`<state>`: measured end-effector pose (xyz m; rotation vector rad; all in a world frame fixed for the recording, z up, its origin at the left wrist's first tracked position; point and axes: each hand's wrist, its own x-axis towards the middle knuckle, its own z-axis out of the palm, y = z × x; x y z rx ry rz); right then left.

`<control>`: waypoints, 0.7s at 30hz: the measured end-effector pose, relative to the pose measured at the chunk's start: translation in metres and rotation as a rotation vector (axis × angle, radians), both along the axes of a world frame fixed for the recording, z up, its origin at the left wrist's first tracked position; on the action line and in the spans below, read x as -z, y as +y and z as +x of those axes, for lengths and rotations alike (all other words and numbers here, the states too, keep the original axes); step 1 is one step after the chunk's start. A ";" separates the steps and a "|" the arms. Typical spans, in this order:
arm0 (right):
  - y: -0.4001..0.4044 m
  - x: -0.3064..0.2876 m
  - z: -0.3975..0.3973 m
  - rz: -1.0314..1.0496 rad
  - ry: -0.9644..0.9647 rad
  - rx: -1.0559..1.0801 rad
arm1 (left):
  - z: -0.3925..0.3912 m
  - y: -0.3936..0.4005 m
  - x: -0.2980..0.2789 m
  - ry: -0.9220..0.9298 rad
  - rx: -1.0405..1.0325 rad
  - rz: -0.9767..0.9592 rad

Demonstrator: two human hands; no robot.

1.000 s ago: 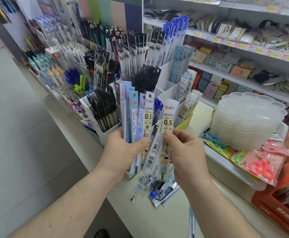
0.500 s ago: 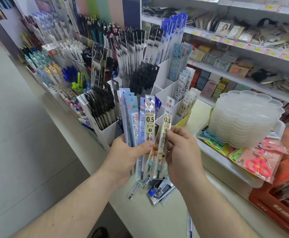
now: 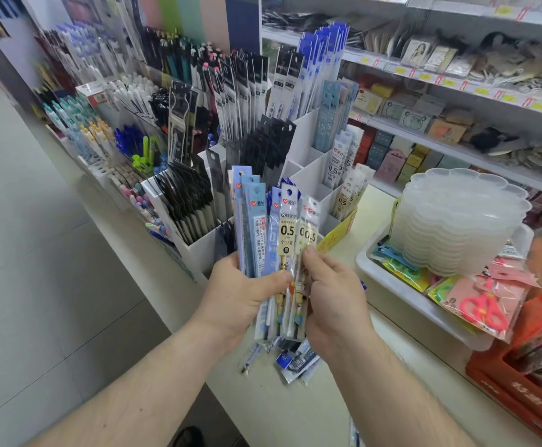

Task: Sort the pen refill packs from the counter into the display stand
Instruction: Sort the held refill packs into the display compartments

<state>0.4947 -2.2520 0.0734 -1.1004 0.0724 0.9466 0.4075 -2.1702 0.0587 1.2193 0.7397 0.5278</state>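
- Nearest, a loose heap of refill packs (image 3: 295,361) lies on the counter (image 3: 295,411) just under the hands, still unsorted; the hands cover part of it, so its count cannot be told.
- The left hand (image 3: 242,293) grips a fanned bundle of packs (image 3: 256,233) upright, thumb clamped across the front, as it did a second ago.
- The right hand (image 3: 334,301) pinches the rightmost pack, the 0.5 pack (image 3: 308,233). A second ago that pack leaned away from the fan; now it stands against the bundle, beside a matching yellow-labelled one. I judge like is being gathered with like before anything goes into the stand.
- Its label is doubled by blur, so its code cannot be read.
- Behind, the display stand (image 3: 308,175) shows white compartments, some with similar 0.5 packs; the bundle hides the front slots, so free space there is unclear.
- To the right, a stack of clear trays (image 3: 456,217) sits in a white bin; beyond, the shelf goods are too soft to name.
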 end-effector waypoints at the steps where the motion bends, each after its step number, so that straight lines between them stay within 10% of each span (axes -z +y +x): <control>1: -0.001 -0.001 0.000 0.006 0.018 -0.021 | 0.000 0.000 -0.001 0.010 -0.001 0.001; 21: 0.001 0.015 0.008 -0.067 -0.207 0.002 | -0.006 0.009 0.000 0.097 0.035 0.022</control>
